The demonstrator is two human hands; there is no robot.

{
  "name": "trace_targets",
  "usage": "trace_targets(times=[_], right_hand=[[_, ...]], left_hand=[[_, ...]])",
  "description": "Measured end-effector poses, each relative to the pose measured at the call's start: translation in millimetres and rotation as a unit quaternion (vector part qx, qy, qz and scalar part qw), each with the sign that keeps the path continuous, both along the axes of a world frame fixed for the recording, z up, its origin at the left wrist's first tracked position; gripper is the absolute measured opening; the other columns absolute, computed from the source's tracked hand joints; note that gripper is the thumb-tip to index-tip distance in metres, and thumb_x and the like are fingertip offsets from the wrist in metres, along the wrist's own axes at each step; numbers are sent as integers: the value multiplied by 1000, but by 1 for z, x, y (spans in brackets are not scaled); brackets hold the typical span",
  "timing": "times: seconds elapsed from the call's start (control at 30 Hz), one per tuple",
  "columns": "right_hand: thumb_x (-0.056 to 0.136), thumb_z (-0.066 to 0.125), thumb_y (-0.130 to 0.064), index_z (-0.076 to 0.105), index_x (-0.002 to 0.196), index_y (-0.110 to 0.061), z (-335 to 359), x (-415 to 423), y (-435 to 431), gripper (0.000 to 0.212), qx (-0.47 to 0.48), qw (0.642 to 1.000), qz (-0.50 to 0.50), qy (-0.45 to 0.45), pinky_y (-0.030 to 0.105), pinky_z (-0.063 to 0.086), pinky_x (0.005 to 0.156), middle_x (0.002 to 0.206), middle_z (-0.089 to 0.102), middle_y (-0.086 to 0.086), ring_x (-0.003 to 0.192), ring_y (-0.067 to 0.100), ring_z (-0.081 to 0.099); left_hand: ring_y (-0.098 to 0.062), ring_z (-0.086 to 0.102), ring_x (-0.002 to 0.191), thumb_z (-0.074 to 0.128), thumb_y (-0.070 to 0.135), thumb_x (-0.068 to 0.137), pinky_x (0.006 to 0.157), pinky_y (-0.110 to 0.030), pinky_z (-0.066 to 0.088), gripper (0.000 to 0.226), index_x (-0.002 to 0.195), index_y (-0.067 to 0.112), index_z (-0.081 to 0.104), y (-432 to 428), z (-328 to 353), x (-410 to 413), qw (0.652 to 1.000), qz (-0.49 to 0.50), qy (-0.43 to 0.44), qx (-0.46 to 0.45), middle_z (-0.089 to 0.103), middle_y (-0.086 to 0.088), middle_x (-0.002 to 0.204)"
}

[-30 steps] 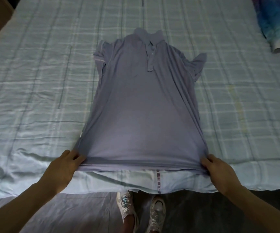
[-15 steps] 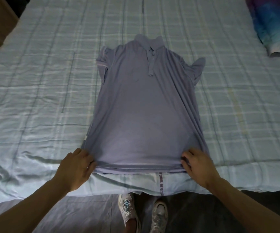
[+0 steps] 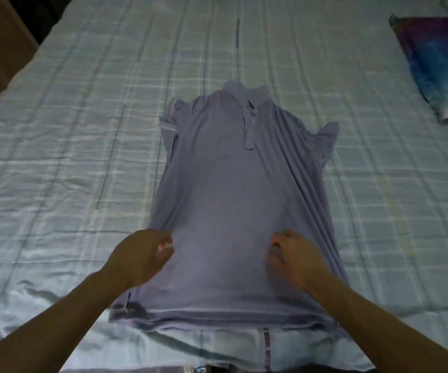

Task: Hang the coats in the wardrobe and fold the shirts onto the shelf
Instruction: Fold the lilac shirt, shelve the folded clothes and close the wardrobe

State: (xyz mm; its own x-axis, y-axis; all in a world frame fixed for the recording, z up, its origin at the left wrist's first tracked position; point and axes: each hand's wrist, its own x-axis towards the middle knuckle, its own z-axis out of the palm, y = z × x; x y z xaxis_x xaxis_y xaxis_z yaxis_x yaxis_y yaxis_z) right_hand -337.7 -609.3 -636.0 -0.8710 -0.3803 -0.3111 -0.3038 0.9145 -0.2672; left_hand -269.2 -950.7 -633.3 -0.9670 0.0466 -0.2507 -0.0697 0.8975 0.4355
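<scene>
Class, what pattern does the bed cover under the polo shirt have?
A pale blue-green plaid of lighter stripes on the bed cover, clearest in the head view.

The scene is dim and bluish, with soft, even light and no hard shadows or glare. The far-left corner falls almost black. The left hand (image 3: pixel 139 255) and right hand (image 3: pixel 295 258) are smeared by motion blur. Fine detail is soft throughout, and the bedspread (image 3: pixel 69 157) lines bow outward toward the frame edges.
</scene>
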Motion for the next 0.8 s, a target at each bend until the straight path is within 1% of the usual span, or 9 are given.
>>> trace_targets(times=[0.1, 0.27, 0.4, 0.5, 0.57, 0.63, 0.7, 0.77, 0.8], right_hand=[[96, 52, -28, 60, 107, -15, 6, -26, -16, 19, -67, 996, -21, 54, 39, 50, 77, 107, 57, 6, 94, 28, 59], [97, 50, -24, 61, 116, -14, 6, -77, -19, 24, -96, 993, -26, 70, 39, 47, 84, 114, 55, 6, 99, 29, 56], [96, 52, -15, 62, 116, -10, 9, -133, -11, 23, -135, 987, -44, 77, 39, 47, 85, 110, 56, 9, 97, 28, 56], [93, 54, -9, 64, 111, -6, 9, -178, -2, 20, -150, 984, -50, 87, 42, 48, 82, 103, 58, 14, 92, 32, 57], [94, 54, -6, 64, 112, -6, 6, -207, 4, 21, -159, 982, -52, 89, 41, 49, 81, 103, 59, 13, 89, 29, 57], [93, 53, -2, 65, 105, -4, 1, -235, 10, 17, -161, 981, -50, 99, 42, 50, 75, 97, 59, 13, 82, 27, 57], [89, 55, 4, 66, 97, -2, -4, -261, 14, 14, -153, 980, -57, 109, 42, 51, 70, 91, 60, 14, 77, 29, 58], [83, 58, 11, 67, 98, 0, -8, -284, 18, 21, -143, 981, -64, 111, 39, 51, 72, 93, 62, 16, 79, 32, 60], [80, 58, 13, 66, 104, 0, -11, -295, 19, 29, -135, 983, -63, 111, 39, 51, 77, 99, 62, 17, 86, 34, 60]], left_hand=[[-18, 59, 80, 65, 27, 92, 74, -31, 47, 15, 102, 16, 69, 11, 5, -31, 999, 31, 22, 27, 63, -1, 90], [-26, 60, 85, 69, 19, 89, 78, -39, 50, 12, 99, 11, 70, 19, 9, -77, 997, 33, 63, 23, 63, -5, 91], [-25, 59, 95, 68, 21, 90, 84, -41, 49, 18, 106, 14, 69, 21, 16, -122, 996, 62, 57, 8, 64, -3, 102], [-22, 56, 104, 64, 27, 92, 89, -35, 47, 23, 113, 18, 65, 25, 16, -161, 996, 75, 36, -16, 61, -1, 112], [-22, 54, 107, 63, 27, 93, 90, -32, 45, 25, 116, 18, 64, 29, 12, -187, 996, 80, 35, -27, 60, -1, 116], [-27, 54, 108, 65, 23, 91, 91, -35, 45, 27, 117, 14, 65, 32, 6, -212, 995, 88, 42, -31, 61, -6, 117], [-34, 55, 108, 67, 21, 90, 92, -42, 47, 29, 117, 11, 66, 33, -1, -235, 994, 93, 46, -37, 62, -10, 117], [-38, 55, 108, 66, 22, 89, 91, -48, 47, 31, 118, 10, 66, 30, -6, -256, 993, 90, 46, -59, 63, -13, 117], [-40, 55, 107, 64, 24, 90, 91, -50, 47, 32, 118, 9, 66, 25, -8, -265, 992, 89, 46, -71, 63, -15, 116]])
